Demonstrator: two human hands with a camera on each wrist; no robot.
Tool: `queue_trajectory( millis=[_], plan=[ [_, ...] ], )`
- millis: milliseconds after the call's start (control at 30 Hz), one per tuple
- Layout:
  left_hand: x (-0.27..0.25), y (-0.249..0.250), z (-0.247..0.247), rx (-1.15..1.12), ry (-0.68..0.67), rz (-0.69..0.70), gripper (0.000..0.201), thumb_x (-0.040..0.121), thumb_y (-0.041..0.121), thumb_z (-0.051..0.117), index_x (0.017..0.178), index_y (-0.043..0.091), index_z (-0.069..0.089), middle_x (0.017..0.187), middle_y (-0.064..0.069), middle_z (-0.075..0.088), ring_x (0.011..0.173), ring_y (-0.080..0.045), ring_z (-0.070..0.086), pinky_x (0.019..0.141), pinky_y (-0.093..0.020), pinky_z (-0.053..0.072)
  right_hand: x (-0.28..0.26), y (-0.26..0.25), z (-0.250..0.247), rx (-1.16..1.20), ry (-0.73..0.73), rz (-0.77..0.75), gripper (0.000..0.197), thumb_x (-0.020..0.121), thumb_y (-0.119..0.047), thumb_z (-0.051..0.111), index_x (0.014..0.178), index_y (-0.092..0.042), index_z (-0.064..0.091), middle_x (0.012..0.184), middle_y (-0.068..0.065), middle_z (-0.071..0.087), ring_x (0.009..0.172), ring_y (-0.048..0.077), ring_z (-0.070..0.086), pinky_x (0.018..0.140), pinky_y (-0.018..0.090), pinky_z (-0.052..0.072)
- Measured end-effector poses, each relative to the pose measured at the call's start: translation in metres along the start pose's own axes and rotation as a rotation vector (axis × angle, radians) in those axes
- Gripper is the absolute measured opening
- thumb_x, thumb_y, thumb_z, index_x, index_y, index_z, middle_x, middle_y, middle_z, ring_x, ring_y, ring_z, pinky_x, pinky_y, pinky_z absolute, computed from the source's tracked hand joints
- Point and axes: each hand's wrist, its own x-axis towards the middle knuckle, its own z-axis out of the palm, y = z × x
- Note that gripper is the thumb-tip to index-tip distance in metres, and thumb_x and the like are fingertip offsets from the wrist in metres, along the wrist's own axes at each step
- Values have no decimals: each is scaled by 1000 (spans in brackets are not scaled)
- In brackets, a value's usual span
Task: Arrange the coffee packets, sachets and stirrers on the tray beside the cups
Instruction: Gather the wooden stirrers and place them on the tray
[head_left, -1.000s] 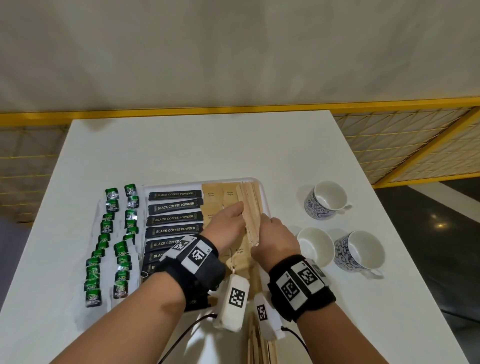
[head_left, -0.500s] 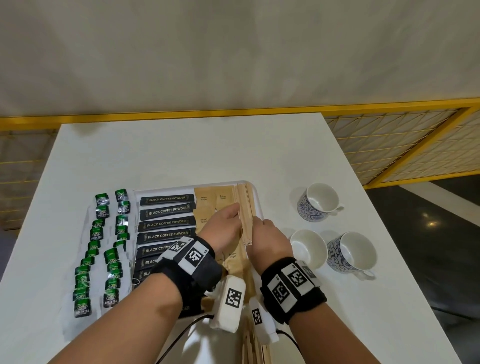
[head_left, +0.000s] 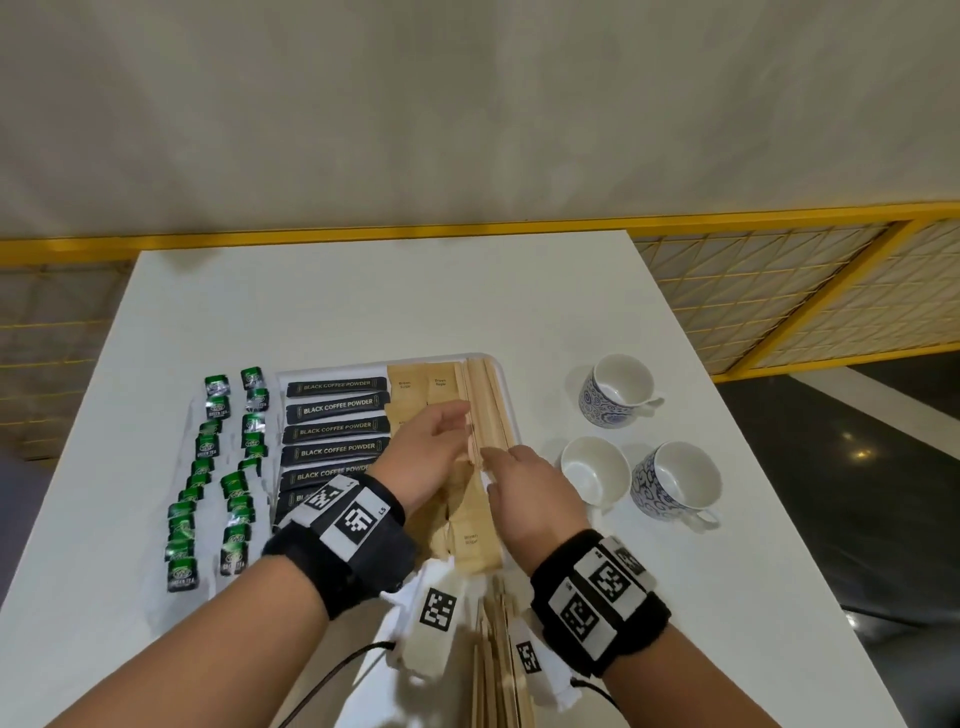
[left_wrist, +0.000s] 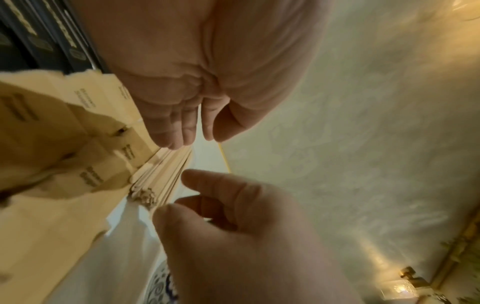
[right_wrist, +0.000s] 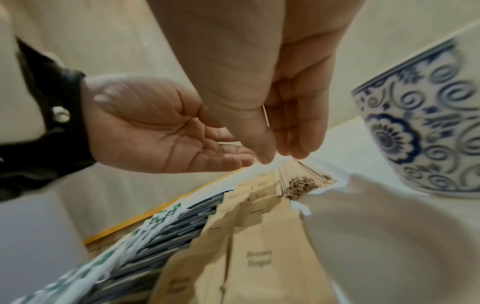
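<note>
Main risk as I see it: the stirrers (head_left: 487, 410) sit in a loose bundle along the right edge of the tray (head_left: 511, 415), right against its rim, so a sideways nudge from either hand could fan them out over the rim onto the counter (head_left: 363, 301) or skew them across the brown sugar sachets (head_left: 470, 540) just to their left. The sachets overlap like shingles, so dragging a palm over them would prob shift the column too. More stirrers (head_left: 501, 670) lie at the near edge of the head view, below my wrists, not yet on the tray, I think. My left hand (head_left: 434, 452) is over the sachets w/ fingers (left_wrist: 179, 131) nearly straight and close together, tips at or just above the left side of the bundle; can't tell if they touch. It holds nothing. My right hand (head_left: 535, 493) is at the bundle's near end, thumb and fingers (right_wrist: 298, 142) loosely curved and narrowly apart, nothing pinched that I can see. Black coffee packets (head_left: 337, 428) are stacked in a neat column on the tray's left part. Cups (head_left: 621, 389) stand on the counter to the right, apart from the tray.
</note>
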Motion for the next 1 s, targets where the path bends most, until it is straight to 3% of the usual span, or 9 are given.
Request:
queue_trajectory(
  millis=[200,300,533,633,733,833,900,933,1000],
  plan=[
    [-63,-31,-1,1,5,-126,24,93,6,50,115,10,57,113,-4,64,101,-20,60,93,-37,48,-65,33,10,55,-87,-50,39,98,-20,38,135,-27,50,129,-1,55,117,15,53,92,25,39],
    [-95,-50,4,-21,45,-186,17,93,5,51,99,18,58,113,-8,64,97,-21,59,93,-39,47,-89,53,18,31,-133,-58,35,97,-21,42,130,-27,55,125,-3,59,113,14,55,91,23,39],
    [-157,-100,40,-48,144,-312,22,93,13,52,115,13,54,121,-9,59,90,-16,52,78,-25,46,-130,86,36,95,-281,-15,28,91,-26,54,116,-22,65,115,-4,67,107,13,59,92,22,42],
    [-176,-120,56,-35,180,-359,28,92,9,49,120,14,52,127,-5,56,96,-16,53,88,-29,47,-142,90,44,191,-325,-4,29,89,-25,59,116,-19,65,112,-3,66,105,12,59,93,20,42],
    [-191,-134,71,-15,207,-407,39,89,11,50,128,14,48,130,-7,53,119,-24,51,105,-38,41,-150,90,49,270,-353,9,33,87,-24,62,120,-17,63,114,0,66,103,10,59,91,17,42],
    [-196,-145,86,-61,213,-418,51,86,15,50,136,12,42,136,-7,49,125,-24,48,108,-41,39,-151,83,54,285,-374,-12,39,87,-30,59,123,-17,60,115,1,65,106,12,59,96,23,44],
    [-198,-147,101,-136,186,-425,64,77,20,54,139,12,38,137,-8,50,122,-24,52,106,-41,41,-149,77,58,191,-365,-72,12,86,-39,57,95,-31,61,91,-6,60,83,5,55,76,18,43],
    [-200,-146,108,-187,166,-424,66,76,20,55,139,13,38,133,-9,53,117,-23,55,105,-41,42,-149,72,59,134,-358,-98,15,84,-45,57,75,-37,48,76,-11,46,68,1,44,61,15,34],
    [-206,-137,119,-302,127,-408,46,81,10,57,124,18,42,112,-13,59,98,-22,58,102,-39,44,-148,63,61,62,-354,-128,29,77,-53,60,72,-34,39,75,-9,29,63,3,36,53,17,25]
  ],
)
